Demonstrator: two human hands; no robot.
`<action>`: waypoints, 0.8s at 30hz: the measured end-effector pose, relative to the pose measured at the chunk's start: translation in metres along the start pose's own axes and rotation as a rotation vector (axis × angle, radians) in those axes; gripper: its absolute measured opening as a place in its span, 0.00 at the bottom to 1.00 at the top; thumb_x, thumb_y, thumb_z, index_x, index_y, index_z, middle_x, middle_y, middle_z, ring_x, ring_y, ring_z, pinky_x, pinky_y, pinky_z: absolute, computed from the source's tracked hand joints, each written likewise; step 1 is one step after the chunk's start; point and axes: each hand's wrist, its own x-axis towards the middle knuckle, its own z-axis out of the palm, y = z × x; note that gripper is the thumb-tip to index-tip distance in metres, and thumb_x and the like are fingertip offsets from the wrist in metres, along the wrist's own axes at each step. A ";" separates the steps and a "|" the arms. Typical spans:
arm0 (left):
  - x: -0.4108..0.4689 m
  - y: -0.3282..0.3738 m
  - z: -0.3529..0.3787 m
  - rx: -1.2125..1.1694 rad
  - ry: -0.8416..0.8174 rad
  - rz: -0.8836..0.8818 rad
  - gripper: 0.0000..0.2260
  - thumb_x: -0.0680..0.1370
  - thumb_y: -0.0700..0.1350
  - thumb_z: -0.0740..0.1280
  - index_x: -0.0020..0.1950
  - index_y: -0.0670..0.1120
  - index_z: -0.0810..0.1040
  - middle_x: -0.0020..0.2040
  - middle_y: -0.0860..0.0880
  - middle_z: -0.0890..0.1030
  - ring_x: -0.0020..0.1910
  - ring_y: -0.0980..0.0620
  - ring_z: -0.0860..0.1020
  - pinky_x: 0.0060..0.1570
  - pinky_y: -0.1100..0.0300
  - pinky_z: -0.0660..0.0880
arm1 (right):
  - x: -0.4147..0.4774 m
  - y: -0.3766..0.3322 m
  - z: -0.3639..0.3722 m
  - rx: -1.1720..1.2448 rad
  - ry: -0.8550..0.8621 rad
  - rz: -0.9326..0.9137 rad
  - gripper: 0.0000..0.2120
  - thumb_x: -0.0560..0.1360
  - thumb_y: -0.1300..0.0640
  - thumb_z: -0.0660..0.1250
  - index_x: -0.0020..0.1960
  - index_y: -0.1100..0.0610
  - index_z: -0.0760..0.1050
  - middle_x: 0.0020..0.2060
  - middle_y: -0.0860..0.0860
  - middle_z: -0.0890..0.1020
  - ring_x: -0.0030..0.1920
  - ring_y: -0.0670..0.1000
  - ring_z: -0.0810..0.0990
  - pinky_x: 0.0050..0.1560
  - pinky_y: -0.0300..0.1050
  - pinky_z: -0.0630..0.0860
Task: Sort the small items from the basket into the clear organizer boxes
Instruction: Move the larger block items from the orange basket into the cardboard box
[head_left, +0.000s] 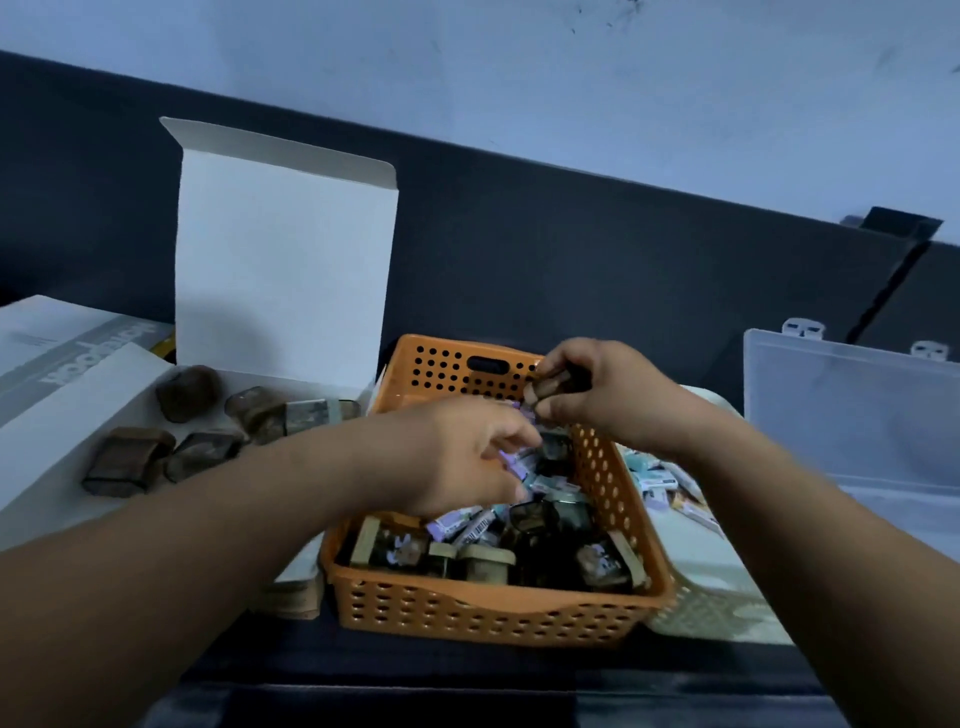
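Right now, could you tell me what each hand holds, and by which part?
Right hand pinches a small brown block by its edges. Left hand pinches a purple packet in the basket; which part is hidden.

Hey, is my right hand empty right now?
No, the right hand pinches a small brown item above the far rim of the orange basket.
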 end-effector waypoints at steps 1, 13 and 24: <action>0.007 0.007 0.005 0.040 -0.089 0.006 0.23 0.77 0.48 0.68 0.71 0.59 0.67 0.68 0.55 0.72 0.62 0.58 0.72 0.56 0.64 0.70 | -0.005 0.003 -0.003 0.019 0.014 0.006 0.12 0.69 0.59 0.76 0.50 0.52 0.77 0.44 0.49 0.85 0.47 0.50 0.83 0.55 0.52 0.78; 0.030 0.005 0.013 0.081 -0.120 -0.060 0.14 0.77 0.40 0.67 0.57 0.58 0.77 0.52 0.55 0.80 0.42 0.59 0.78 0.43 0.62 0.76 | -0.025 0.011 -0.008 0.099 0.065 -0.031 0.12 0.71 0.59 0.75 0.53 0.54 0.77 0.45 0.50 0.82 0.46 0.47 0.81 0.42 0.33 0.75; -0.067 -0.058 -0.072 -0.013 0.529 -0.254 0.14 0.75 0.37 0.67 0.53 0.56 0.78 0.48 0.56 0.80 0.46 0.61 0.78 0.42 0.67 0.73 | 0.027 -0.081 0.042 -0.004 -0.105 -0.306 0.15 0.70 0.55 0.75 0.56 0.49 0.76 0.48 0.47 0.80 0.48 0.47 0.79 0.52 0.46 0.77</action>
